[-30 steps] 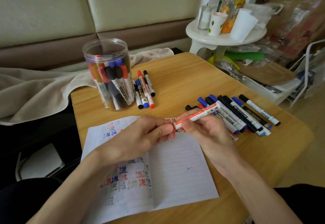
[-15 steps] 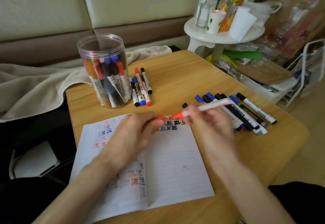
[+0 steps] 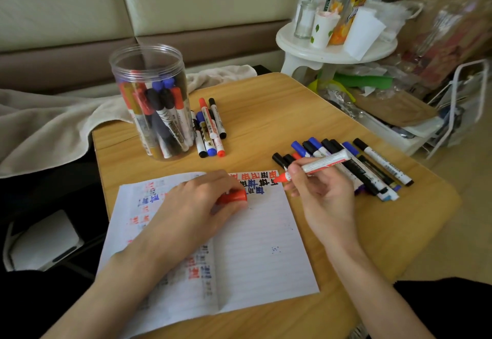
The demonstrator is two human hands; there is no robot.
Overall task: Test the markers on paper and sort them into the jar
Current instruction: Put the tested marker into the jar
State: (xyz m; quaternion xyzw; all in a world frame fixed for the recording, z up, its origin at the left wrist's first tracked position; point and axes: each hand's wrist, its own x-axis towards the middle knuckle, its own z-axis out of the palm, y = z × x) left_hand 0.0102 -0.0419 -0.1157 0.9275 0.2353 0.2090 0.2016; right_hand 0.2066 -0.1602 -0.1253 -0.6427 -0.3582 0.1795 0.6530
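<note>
Half done: jar (image 3: 151, 104) well stocked, pile (image 3: 359, 168) waiting.
Uncapped red marker (image 3: 319, 164) gripped in right hand (image 3: 322, 200), cap (image 3: 233, 197) in left hand (image 3: 197, 205).

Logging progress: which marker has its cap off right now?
The red marker in the right hand: it alone shows a bare tip, and the left hand holds its red cap.

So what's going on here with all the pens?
A person is trying out markers on lined paper. The right hand holds an uncapped red marker with its tip at the paper's top edge, beside coloured test marks. The left hand rests on the paper, holding the red cap. A clear jar holds many markers; more lie beside it and in a pile on the right.
</note>
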